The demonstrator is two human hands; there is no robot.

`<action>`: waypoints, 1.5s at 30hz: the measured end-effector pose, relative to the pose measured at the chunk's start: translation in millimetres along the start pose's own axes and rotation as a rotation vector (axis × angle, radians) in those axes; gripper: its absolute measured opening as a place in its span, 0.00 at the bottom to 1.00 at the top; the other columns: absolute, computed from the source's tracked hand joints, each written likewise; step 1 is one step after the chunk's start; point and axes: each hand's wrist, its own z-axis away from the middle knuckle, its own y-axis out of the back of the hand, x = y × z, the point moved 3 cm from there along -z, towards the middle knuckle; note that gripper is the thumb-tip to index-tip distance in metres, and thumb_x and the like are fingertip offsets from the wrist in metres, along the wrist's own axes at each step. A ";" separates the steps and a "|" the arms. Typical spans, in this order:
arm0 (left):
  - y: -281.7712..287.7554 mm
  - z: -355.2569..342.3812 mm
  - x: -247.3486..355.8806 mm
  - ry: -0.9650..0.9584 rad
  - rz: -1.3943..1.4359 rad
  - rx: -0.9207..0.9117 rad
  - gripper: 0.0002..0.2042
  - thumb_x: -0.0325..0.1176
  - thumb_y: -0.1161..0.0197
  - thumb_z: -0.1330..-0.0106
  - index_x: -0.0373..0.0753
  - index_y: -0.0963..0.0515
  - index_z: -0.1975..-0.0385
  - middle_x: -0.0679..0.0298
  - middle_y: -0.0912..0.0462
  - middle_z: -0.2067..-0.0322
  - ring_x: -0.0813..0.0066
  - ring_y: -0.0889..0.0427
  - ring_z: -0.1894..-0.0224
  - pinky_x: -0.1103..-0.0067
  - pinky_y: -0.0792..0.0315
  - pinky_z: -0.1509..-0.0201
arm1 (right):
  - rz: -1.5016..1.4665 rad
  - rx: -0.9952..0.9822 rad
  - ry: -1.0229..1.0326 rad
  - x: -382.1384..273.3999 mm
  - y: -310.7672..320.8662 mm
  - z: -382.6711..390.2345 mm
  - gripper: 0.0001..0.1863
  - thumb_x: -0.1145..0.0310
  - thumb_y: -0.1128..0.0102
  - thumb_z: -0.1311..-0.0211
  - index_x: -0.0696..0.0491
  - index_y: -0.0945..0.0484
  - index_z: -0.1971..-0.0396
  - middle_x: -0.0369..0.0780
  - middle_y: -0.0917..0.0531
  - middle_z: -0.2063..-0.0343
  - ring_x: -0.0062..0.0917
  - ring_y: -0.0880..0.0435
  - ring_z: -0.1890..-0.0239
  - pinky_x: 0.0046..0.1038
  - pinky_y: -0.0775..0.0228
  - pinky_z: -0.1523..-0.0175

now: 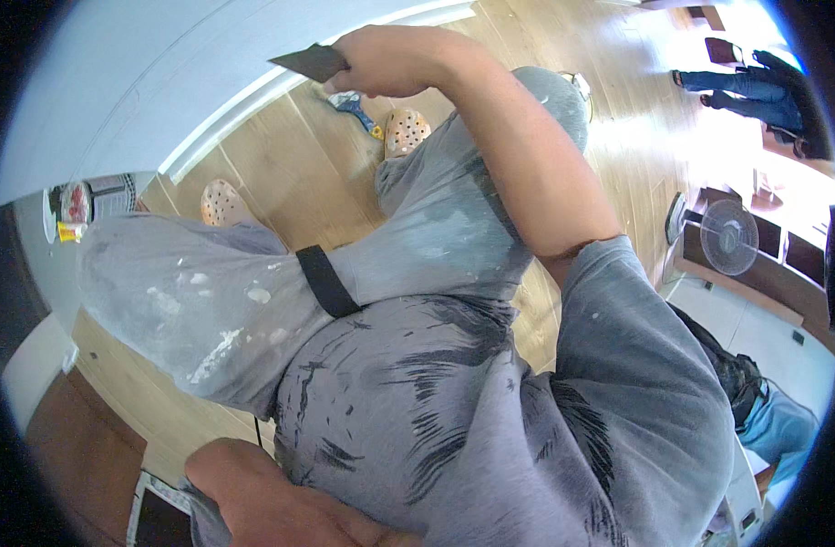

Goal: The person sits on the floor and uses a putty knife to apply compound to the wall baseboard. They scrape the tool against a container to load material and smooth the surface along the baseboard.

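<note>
One thin, flat dark piece [308, 64] is jutting from our right hand [390, 60], far and left beside the pale wall [162, 87] — fingers pinching its end. We are judging it light, stiff, best held there — our left hand [258, 497] is hiding its fingers, leaving us unable to tell.

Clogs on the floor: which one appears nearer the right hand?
The right clog, with the blue-handled tool beside it, appears nearer the right hand; the left clog sits farther off, without a tool beside it.
</note>
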 end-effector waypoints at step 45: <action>70.5 -37.7 -6.3 0.255 -0.070 -0.503 0.12 0.34 0.28 0.33 0.33 0.15 0.56 0.51 0.14 0.58 0.55 0.14 0.60 0.66 0.22 0.60 | -0.154 0.009 0.030 -7.9 12.7 -2.9 0.23 0.57 0.39 0.27 0.64 0.19 0.50 0.52 0.14 0.67 0.44 0.16 0.63 0.41 0.26 0.51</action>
